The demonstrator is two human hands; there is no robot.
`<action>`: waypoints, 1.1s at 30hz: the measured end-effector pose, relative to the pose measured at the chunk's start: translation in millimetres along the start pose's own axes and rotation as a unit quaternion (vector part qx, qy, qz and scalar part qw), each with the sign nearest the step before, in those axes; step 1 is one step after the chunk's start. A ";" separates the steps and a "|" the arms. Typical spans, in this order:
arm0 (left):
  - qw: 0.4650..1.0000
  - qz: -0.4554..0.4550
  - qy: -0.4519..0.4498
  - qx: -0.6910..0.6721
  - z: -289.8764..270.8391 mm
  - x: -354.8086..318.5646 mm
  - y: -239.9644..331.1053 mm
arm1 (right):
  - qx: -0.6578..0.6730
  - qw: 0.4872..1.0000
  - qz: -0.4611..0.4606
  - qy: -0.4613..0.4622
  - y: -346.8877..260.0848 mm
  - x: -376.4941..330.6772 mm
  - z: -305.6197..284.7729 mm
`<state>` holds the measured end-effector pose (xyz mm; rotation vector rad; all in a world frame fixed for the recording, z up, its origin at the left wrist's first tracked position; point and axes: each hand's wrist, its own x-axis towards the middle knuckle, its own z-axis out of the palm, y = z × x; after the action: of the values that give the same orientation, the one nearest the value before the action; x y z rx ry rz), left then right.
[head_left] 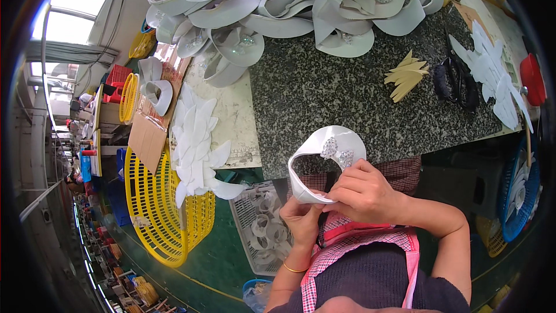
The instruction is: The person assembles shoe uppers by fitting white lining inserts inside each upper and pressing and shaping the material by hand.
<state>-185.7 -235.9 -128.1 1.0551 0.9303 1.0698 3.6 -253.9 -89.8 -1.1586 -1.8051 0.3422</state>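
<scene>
A glossy white shoe upper with a sparkling rhinestone bow is held over the near edge of the dark speckled stone slab. My left hand pinches its lower edge from below, near the heel end. Close beside it, my right hand grips the same edge from the right, fingers curled over the upper. The fingertips of both hands nearly meet, and whatever lies between them is partly hidden. Similar white shoe uppers, several with rhinestones, lie heaped along the slab's far side.
Cream strips and a dark-handled tool lie on the slab's right, near white cut pieces. More white pieces overlap at left. A yellow basket, a grey crate and a blue basket stand lower down.
</scene>
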 end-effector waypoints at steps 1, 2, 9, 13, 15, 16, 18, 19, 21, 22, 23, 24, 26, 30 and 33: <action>1.000 0.011 0.005 0.022 -2.6 -0.5 -0.3 | 0.001 1.000 0.012 -0.022 0.4 0.3 1.2; 0.999 0.021 0.009 0.044 -4.8 -0.5 -0.9 | 0.002 0.999 0.024 -0.044 0.9 0.6 2.3; 0.993 0.064 0.006 0.096 -12.7 2.9 -6.1 | 0.026 0.992 0.034 -0.115 7.2 1.7 5.3; 0.980 0.028 -0.015 0.198 -20.7 5.7 1.2 | 0.011 0.989 0.006 -0.149 10.4 2.1 5.4; 0.967 -0.005 -0.025 0.253 -31.1 7.0 8.3 | -0.014 0.987 -0.015 -0.158 8.8 2.2 3.7; 0.949 0.071 -0.015 0.306 -40.7 5.9 11.0 | -0.051 0.983 -0.039 -0.173 8.3 2.7 3.5; 0.923 0.147 -0.002 0.356 -49.1 9.6 22.1 | -0.087 0.976 -0.065 -0.189 8.2 2.5 4.0; 0.871 0.276 -0.012 0.406 -46.0 15.5 32.3 | -0.123 0.970 -0.098 -0.183 9.5 1.5 4.4; 0.752 0.425 -0.061 0.500 -37.0 19.7 51.4 | -0.156 0.962 -0.138 -0.179 9.4 -0.1 3.9; 0.751 0.426 -0.055 0.501 -36.9 25.5 57.9 | -0.185 0.953 -0.165 -0.175 9.9 -0.4 4.3; 0.665 0.455 -0.145 0.574 -38.3 34.1 63.8 | -0.214 0.943 -0.189 -0.172 10.1 -1.4 3.8; 0.566 0.474 -0.231 0.634 -40.6 40.1 67.5 | -0.214 0.942 -0.192 -0.175 10.0 -2.5 2.2; 0.565 0.469 -0.256 0.628 -47.9 46.2 62.5 | -0.264 0.926 -0.220 -0.158 9.9 -2.7 -2.0; 0.549 0.514 -0.265 0.603 -40.8 46.8 61.2 | -0.270 0.927 -0.234 -0.115 5.3 -3.8 -11.4; 0.519 0.557 -0.246 0.600 -28.2 45.1 62.8 | -0.247 0.925 -0.284 -0.042 13.3 -8.2 -7.4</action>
<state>-215.8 -177.8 -78.0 3.2501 0.2667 0.8042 18.2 -255.6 -99.1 -0.8851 -2.2798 -0.4333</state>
